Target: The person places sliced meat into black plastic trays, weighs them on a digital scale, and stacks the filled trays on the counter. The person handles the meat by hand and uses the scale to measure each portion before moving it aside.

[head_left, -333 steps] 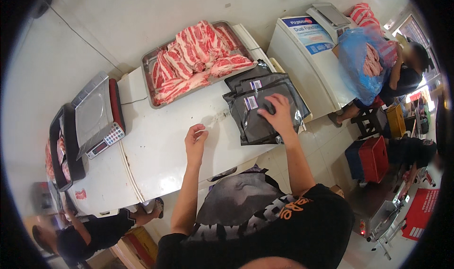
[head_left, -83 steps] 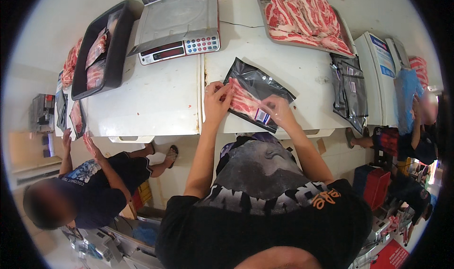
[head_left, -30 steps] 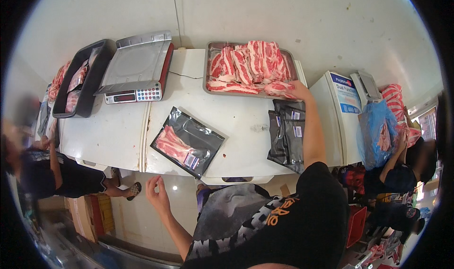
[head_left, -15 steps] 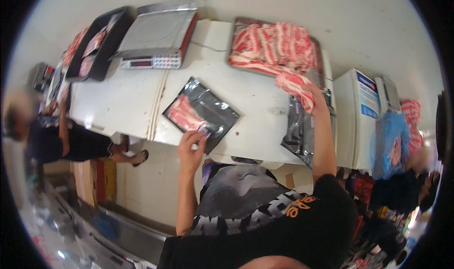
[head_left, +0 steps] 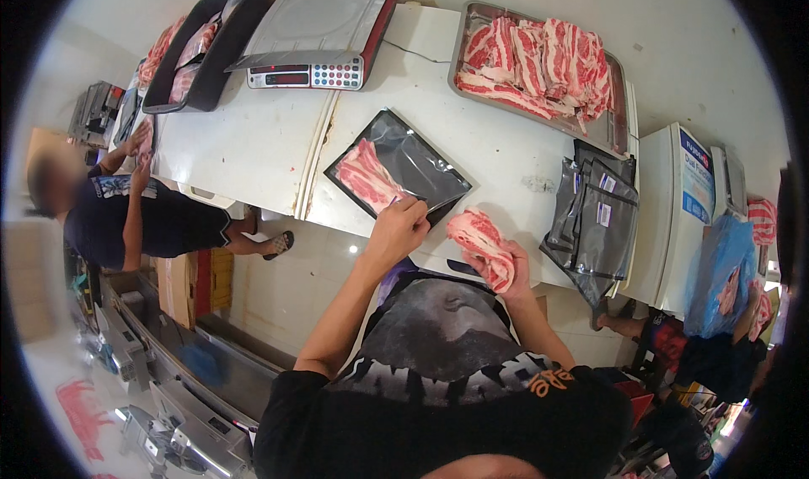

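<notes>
My left hand pinches the near edge of a black-backed plastic bag lying on the white table. Streaky slices of red and white meat show at the bag's left part and seem to be inside it. Just right of that bag, my right hand grips a folded bundle of meat slices above the table's near edge. At the far right, a metal tray carries a pile of similar meat strips.
Several black bags are stacked at the table's right. A weighing scale and a black tub with packed meat stand at the far left. Beyond the left end, another person holds something. A white box stands right.
My right hand has come from beside the tray toward me and left, bringing the meat bundle near the bag. My left hand keeps its pinch on the bag. The view has shifted.
</notes>
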Demonstrator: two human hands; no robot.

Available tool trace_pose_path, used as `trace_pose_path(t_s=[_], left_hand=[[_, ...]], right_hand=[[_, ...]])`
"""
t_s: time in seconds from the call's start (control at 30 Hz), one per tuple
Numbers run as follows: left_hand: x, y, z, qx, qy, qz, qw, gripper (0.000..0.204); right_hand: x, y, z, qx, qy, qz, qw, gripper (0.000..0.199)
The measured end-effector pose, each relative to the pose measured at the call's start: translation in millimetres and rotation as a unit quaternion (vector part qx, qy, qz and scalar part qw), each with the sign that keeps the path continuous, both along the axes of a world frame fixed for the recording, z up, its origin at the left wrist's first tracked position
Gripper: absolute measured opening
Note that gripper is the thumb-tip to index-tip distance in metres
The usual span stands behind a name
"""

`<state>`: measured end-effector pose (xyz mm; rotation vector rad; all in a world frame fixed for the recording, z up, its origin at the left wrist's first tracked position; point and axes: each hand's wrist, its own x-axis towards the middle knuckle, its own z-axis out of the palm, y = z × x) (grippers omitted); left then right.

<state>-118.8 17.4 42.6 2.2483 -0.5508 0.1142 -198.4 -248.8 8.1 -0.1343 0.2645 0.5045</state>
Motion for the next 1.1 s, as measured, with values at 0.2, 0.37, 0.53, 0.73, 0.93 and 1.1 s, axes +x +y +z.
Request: trace_pose_path(t_s=[0.2, 0.37, 0.53, 0.73, 0.93, 1.1], left_hand=[[12, 12, 19, -0.073, 0.004, -0.014, 0.997, 0.019], [15, 23, 29, -0.127, -0.037, -0.048, 0.99, 0.019], [17, 39, 21, -0.139, -0.058, -0.078, 0.985, 0.016], [24, 74, 18, -0.174, 0.002, -0.081, 0.981, 0.016], [54, 130, -2, -0.152, -0.032, -0.032, 0.987, 0.011], [67, 157, -10, -0.124, -0.023, 0.022, 0.992, 0.011]], right_hand=[[36, 70, -19, -0.075, 0.012, -0.017, 0.997, 0.062], [117, 130, -49, 0.045, -0.142, 0.052, 0.988, 0.055], [175, 177, -9, -0.337, -0.209, 0.046, 0.917, 0.067], [137, 160, -17, -0.696, -0.302, -0.038, 0.65, 0.08], [113, 152, 4, -0.796, -0.519, -0.029, 0.311, 0.082], [150, 151, 21, -0.76, -0.609, 0.098, 0.205, 0.063]])
